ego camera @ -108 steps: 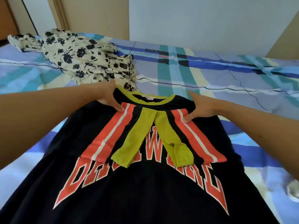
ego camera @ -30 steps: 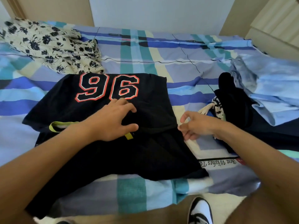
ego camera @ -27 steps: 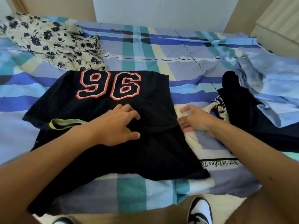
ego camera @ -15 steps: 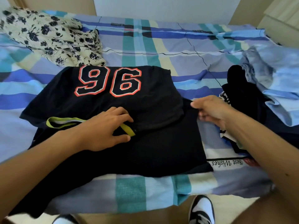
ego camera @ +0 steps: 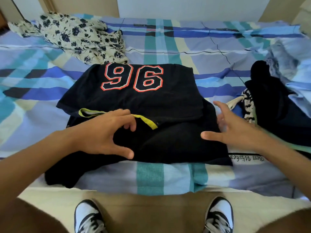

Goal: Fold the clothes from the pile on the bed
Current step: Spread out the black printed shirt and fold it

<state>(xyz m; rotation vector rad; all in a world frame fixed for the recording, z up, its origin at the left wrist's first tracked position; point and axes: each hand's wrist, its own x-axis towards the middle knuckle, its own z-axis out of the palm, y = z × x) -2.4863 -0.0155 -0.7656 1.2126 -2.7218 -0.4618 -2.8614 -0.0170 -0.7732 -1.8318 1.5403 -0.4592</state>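
We've got the jersey (ego camera: 151, 98) part-folded at centre, our left hand (ego camera: 104, 132) spread on it, right hand (ego camera: 235, 130) open at its edge. The floral top (ego camera: 80, 36) upper left and the pile (ego camera: 277, 111) at right look unfolded.

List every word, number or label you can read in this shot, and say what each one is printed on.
"96": large orange-and-white outlined numerals on the folded black shirt.
"Best Wishes": script lettering on the bedsheet, upside down to the camera, just right of the shirt's near corner; anything further is hidden under the shirt.
Small dark tags on the sheet near the far wall: too small to read.
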